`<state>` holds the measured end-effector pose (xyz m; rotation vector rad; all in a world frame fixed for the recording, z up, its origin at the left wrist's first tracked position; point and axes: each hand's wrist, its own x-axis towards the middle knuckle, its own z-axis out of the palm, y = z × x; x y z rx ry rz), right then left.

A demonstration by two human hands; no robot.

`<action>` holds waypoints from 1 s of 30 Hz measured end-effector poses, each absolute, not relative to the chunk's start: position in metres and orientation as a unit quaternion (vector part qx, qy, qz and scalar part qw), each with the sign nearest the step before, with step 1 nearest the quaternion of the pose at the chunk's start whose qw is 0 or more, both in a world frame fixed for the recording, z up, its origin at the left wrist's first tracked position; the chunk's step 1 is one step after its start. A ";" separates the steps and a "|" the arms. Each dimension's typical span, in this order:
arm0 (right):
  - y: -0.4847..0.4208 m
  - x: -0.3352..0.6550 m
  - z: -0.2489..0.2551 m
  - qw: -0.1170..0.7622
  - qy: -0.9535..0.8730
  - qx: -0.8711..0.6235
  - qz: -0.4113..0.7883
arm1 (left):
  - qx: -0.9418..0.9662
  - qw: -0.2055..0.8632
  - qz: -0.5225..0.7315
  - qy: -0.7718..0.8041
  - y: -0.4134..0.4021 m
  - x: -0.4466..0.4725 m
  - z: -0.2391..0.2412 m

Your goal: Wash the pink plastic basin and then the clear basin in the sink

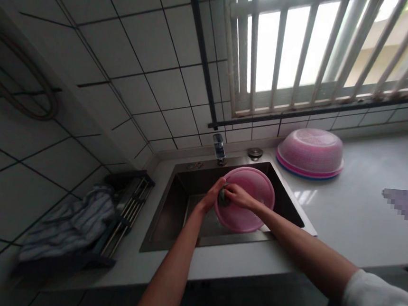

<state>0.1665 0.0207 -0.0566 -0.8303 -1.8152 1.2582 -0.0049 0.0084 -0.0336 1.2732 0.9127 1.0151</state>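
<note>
A pink plastic colander point(255, 214) is held tilted over the sink point(170, 216), its hollow side facing me. My left hand point(213, 195) is closed on its left rim. Inside that same edge, my right hand point(239, 195) presses a dark green cloth or pad point(223, 195) against the wall of the colander. The fingertips of both hands are partly hidden, and I cannot tell exactly what the green piece is. Behind the colander stands a chrome faucet point(219, 148).
On the counter point(356, 214) to the right, another pink colander point(311, 150) lies upside down over a blue rim. A round metal drain strainer point(255, 152) sits by the faucet. At left, a striped cloth point(72, 222) lies by a metal rack point(129, 218). A barred window is behind.
</note>
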 end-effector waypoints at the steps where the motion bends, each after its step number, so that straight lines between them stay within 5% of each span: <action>1: 0.024 0.169 -0.056 0.410 -0.701 -0.351 0.467 | 0.548 0.590 0.438 0.400 0.008 -0.004 -0.033; 5: 0.034 0.179 -0.051 0.469 -0.668 -0.412 0.405 | 0.554 0.584 0.437 0.402 0.006 -0.001 -0.030; 12: 0.021 0.167 -0.060 0.303 -0.755 -0.340 0.472 | 0.574 0.560 0.423 0.423 0.006 -0.004 -0.030; 17: 0.034 0.181 -0.053 0.416 -0.684 -0.461 0.382 | 0.568 0.587 0.428 0.387 0.008 -0.001 -0.033; 25: 0.014 0.164 -0.056 0.357 -0.737 -0.330 0.469 | 0.573 0.572 0.425 0.406 0.009 -0.006 -0.036; 30: 0.029 0.179 -0.048 0.493 -0.628 -0.417 0.435 | 0.550 0.601 0.428 0.391 0.008 -0.001 -0.036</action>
